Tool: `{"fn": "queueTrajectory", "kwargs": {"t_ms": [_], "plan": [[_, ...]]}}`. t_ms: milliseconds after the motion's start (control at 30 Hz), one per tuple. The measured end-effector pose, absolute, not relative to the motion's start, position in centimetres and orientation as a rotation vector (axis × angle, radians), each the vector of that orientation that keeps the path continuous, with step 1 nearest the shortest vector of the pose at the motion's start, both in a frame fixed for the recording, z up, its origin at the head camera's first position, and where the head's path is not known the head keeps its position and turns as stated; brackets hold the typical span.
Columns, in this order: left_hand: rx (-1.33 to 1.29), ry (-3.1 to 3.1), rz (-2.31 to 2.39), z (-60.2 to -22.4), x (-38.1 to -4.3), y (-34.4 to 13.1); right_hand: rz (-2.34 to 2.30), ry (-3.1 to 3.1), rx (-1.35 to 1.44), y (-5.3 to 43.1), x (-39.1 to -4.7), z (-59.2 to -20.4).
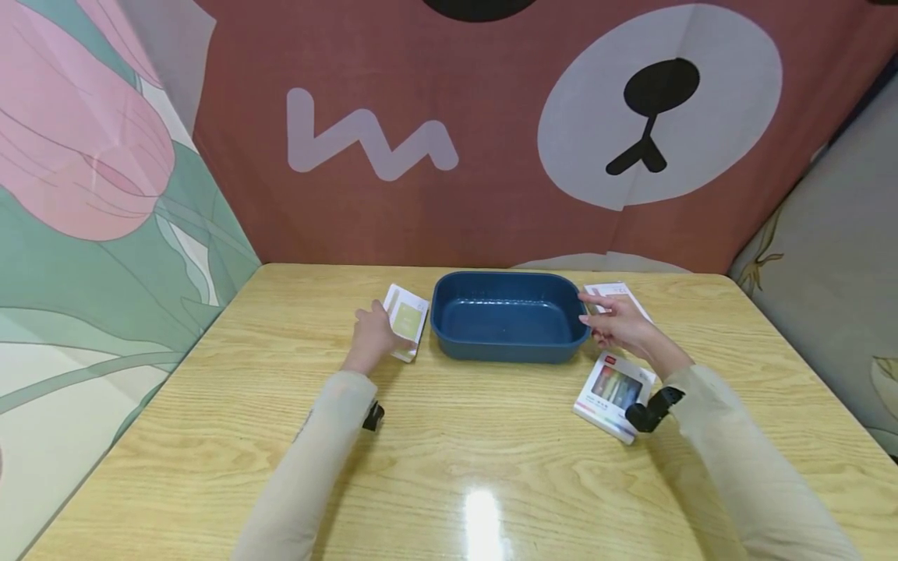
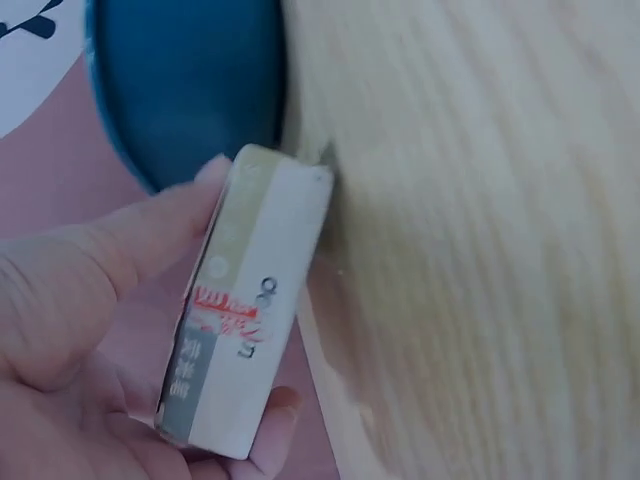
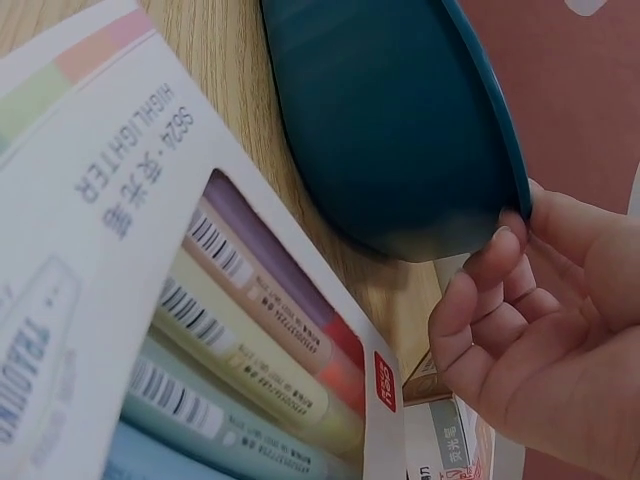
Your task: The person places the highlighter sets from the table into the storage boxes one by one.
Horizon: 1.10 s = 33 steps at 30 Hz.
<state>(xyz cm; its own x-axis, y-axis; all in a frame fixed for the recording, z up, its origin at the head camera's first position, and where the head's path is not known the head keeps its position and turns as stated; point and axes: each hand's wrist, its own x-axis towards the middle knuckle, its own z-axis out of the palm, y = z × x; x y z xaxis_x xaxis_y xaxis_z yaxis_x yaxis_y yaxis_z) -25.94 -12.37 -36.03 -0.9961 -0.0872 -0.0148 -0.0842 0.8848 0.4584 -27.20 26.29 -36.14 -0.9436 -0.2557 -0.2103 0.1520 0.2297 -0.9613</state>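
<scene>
My left hand [image 1: 372, 340] grips a small white box with an olive-green panel [image 1: 407, 318] at the left of a blue basin [image 1: 505, 352]. In the left wrist view the thumb lies along one long side of that box [image 2: 245, 310], and a fingertip shows at its lower end. My right hand [image 1: 620, 323] is at the basin's right end. In the right wrist view its thumb and forefinger pinch the rim of the basin [image 3: 400, 130]. The basin stands upright on the table, its inside bare.
A white windowed box of pastel highlighters [image 1: 609, 396] lies below my right hand on the wooden table [image 1: 435, 467]. Another white box [image 1: 617, 289] lies behind that hand, partly hidden. A reddish-brown printed cloth [image 1: 491, 218] hangs along the table's back edge.
</scene>
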Motion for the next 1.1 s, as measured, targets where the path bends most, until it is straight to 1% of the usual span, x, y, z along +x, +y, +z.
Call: {"fn": "queueTrajectory", "kwargs": {"t_ms": [167,233,267,367,400,500,600,733,900,1100], "plan": [[0.108,-3.101,-0.851,-35.6,-26.7,-13.1,-1.765,2.191,-0.113,26.2,-27.2,-36.0],[0.045,-3.090,-0.919,-35.7,-26.9,-13.6,-1.763,2.199,-0.121,26.1,-27.2,-35.9],[0.004,-3.081,-0.936,-36.0,-27.2,-14.0,-1.764,2.202,-0.126,26.1,-27.2,-35.9],[-0.115,-3.037,-0.913,-39.4,-30.5,-16.1,-1.769,2.199,-0.123,25.9,-27.2,-35.7],[-0.128,-3.037,-0.929,-39.8,-31.0,-16.6,-1.768,2.201,-0.122,25.9,-27.2,-35.7],[-0.041,-3.069,-1.006,-40.3,-32.1,-17.2,-1.771,2.196,-0.121,25.8,-27.2,-35.6],[0.056,-3.095,-1.223,-36.8,-29.1,-16.3,-1.768,2.197,-0.112,25.7,-27.2,-35.7],[0.082,-3.030,-1.501,-34.5,-27.0,-15.9,-1.781,2.182,-0.086,25.7,-27.2,-35.7],[0.116,-2.911,-1.729,-34.2,-26.7,-15.7,-1.801,2.158,-0.080,25.7,-27.1,-35.9],[0.140,-2.835,-1.759,-34.7,-26.9,-15.8,-1.822,2.125,-0.071,26.0,-27.1,-36.0]]}}
